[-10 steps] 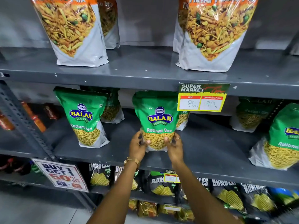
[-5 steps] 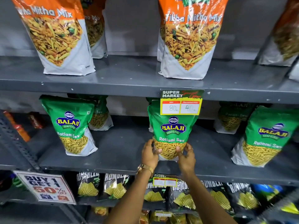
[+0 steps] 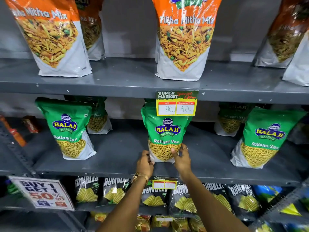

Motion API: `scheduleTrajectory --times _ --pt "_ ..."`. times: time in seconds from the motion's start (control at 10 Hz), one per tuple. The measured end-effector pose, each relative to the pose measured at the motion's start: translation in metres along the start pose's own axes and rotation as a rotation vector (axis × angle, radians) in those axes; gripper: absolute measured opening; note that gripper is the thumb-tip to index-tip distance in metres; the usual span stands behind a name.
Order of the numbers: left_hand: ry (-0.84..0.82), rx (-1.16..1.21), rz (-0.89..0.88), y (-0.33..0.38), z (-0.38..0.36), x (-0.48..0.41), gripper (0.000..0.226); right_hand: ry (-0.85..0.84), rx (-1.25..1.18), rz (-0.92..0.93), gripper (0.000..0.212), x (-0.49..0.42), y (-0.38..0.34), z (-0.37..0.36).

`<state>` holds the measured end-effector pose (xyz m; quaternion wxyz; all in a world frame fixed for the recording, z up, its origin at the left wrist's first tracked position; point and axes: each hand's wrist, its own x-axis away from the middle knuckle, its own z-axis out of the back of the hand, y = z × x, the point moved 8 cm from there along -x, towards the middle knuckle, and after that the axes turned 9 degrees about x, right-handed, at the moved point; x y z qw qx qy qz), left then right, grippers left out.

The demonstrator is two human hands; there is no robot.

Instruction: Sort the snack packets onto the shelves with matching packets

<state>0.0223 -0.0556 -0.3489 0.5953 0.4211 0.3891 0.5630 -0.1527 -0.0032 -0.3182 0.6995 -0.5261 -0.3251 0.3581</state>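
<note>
A green Balaji Ratlami Sev packet (image 3: 165, 131) stands upright on the grey middle shelf (image 3: 120, 154), under a yellow price tag (image 3: 177, 104). My left hand (image 3: 145, 162) grips its lower left corner and my right hand (image 3: 181, 156) grips its lower right side, thumb on the front. Matching green packets stand on the same shelf at the left (image 3: 68, 129) and right (image 3: 265, 138), with more behind them.
Orange Tikha Mitha Mix packets (image 3: 184, 39) line the upper shelf (image 3: 127, 81). Black Rumbles chip bags (image 3: 115, 191) fill the shelf below. A "Buy 1 Get 1" sign (image 3: 41, 192) hangs at lower left beside a slotted upright post (image 3: 18, 151).
The packet has gone further back on the middle shelf and now stands on it. The view has shifted left, so the packet sits nearer the centre. Both hands stay at its base.
</note>
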Motion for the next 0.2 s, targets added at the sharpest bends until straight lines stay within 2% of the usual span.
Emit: scheduleTrajectory --times 0.2 --pt "-0.021 0.043 0.045 -0.0042 -0.0048 -0.0081 0.03 -0.01 0.021 0.008 0.054 0.0058 -0.006 0.0026"
